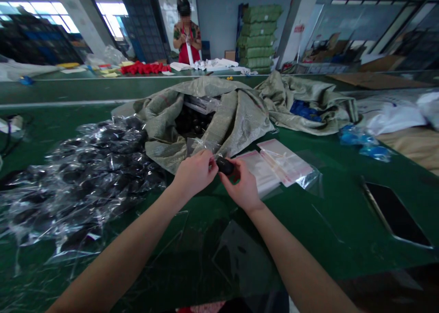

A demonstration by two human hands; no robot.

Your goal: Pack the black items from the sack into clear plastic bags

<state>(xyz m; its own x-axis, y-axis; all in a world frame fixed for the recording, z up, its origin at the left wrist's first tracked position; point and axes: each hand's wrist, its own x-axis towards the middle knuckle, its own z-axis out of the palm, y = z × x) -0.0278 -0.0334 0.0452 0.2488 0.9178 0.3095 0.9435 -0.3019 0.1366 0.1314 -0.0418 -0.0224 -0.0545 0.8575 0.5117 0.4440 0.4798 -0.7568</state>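
Note:
My right hand grips a small black rounded object between thumb and fingers, in front of the open woven sack. My left hand is closed in a pinch, its fingertips by the left end of that object. A clear plastic bag sticks up from behind the left fingers. Inside the woven sack lie more black rounded pieces. Just right of my right hand are flat stacks of clear bags.
A pile of bagged black pieces covers the left of the green table. A phone lies at the right. Behind are a second sack with blue contents, red pieces and a standing co-worker.

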